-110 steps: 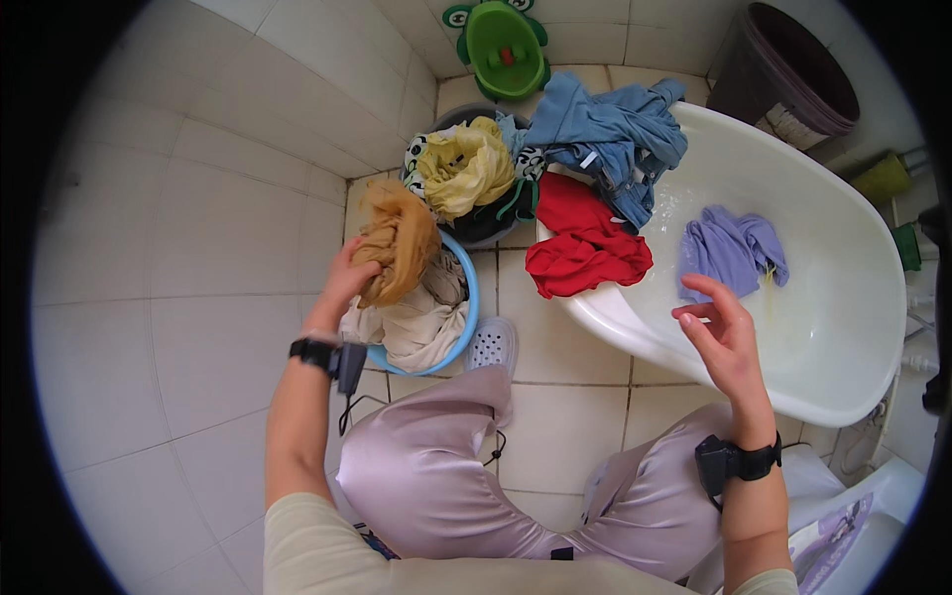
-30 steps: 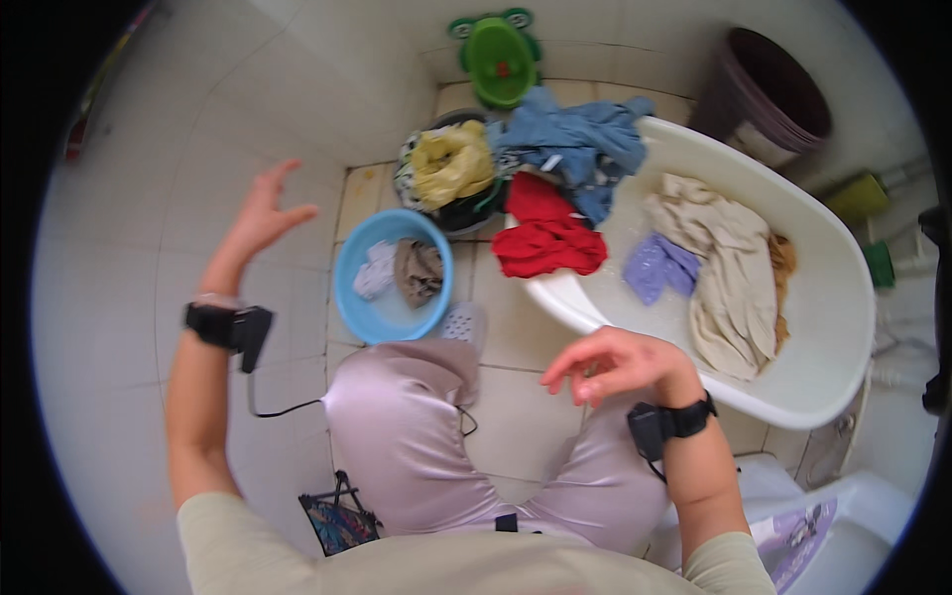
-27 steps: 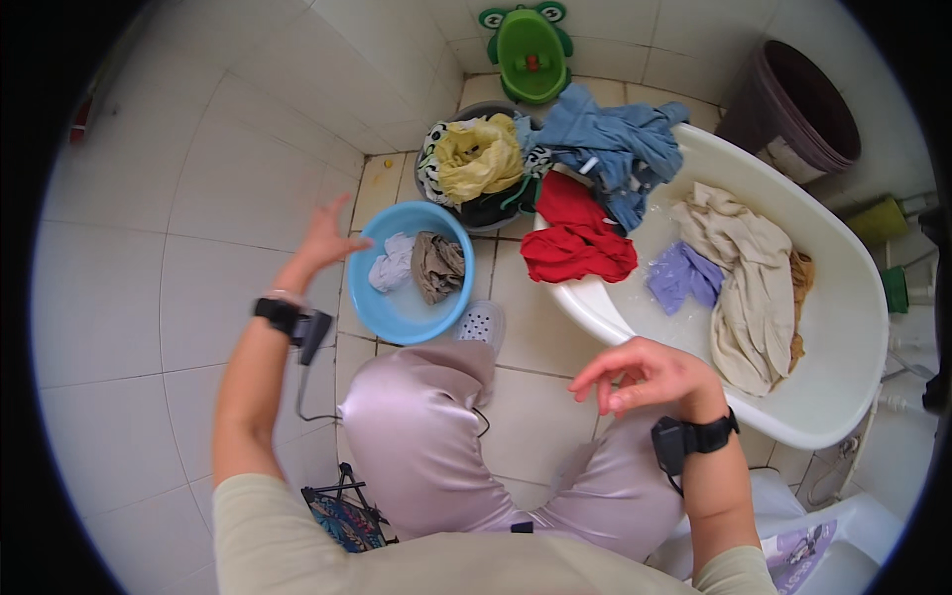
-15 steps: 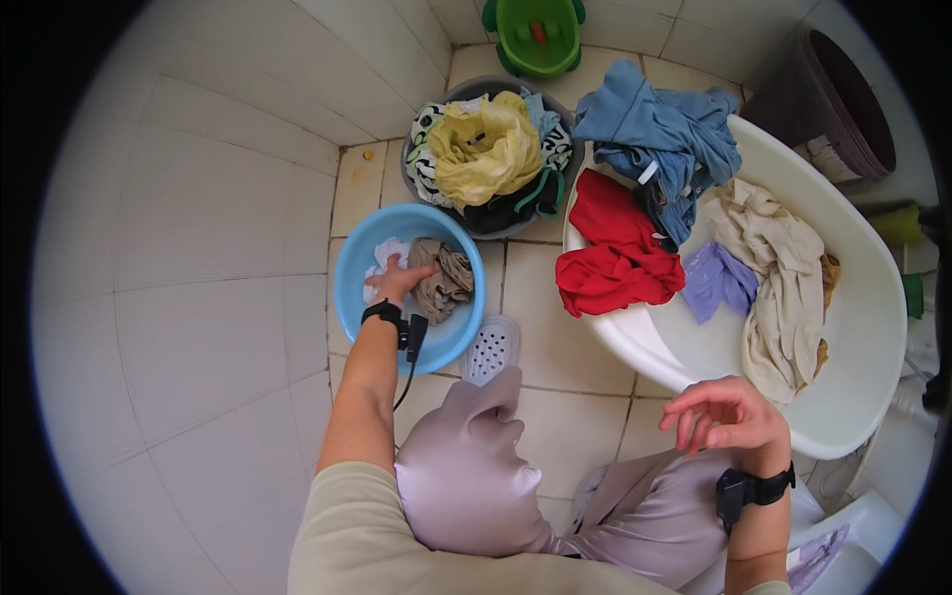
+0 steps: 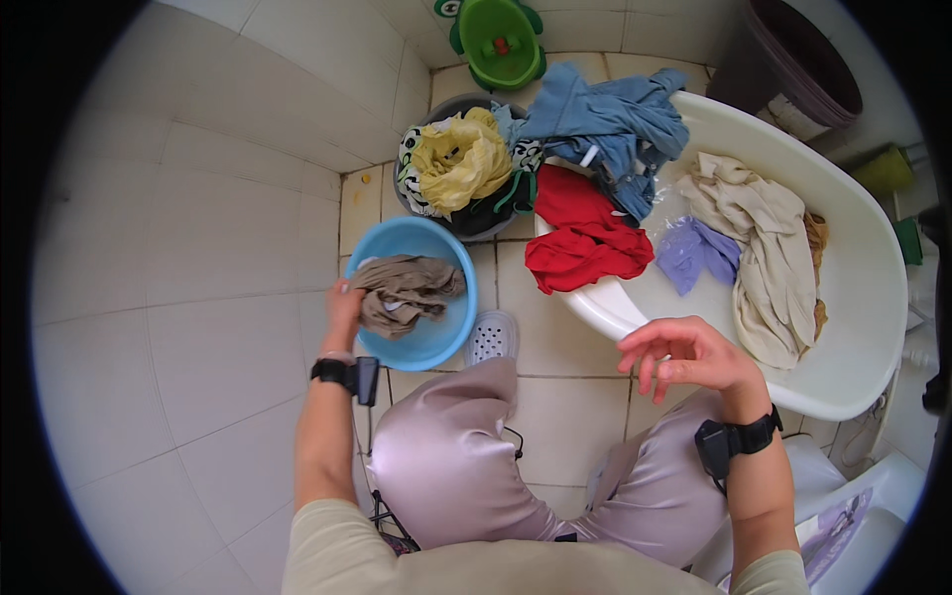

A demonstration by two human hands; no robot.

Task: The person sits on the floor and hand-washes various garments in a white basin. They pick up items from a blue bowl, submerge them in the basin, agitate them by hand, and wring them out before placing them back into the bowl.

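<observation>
Well, the left hand (image 5: 343,315) pinches taupe cloth (image 5: 405,286), the right hand (image 5: 694,354) hangs loosely spread, bucket label (image 5: 792,117) illegible.

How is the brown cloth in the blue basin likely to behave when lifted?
The brown cloth will probably hang limp, since it lies in loose, crumpled folds. Lifted near the left hand, at its left edge, it would likely sag toward the far end. It may drag over the blue basin, as it spreads across much of it. Wetness isn't clear.
</observation>
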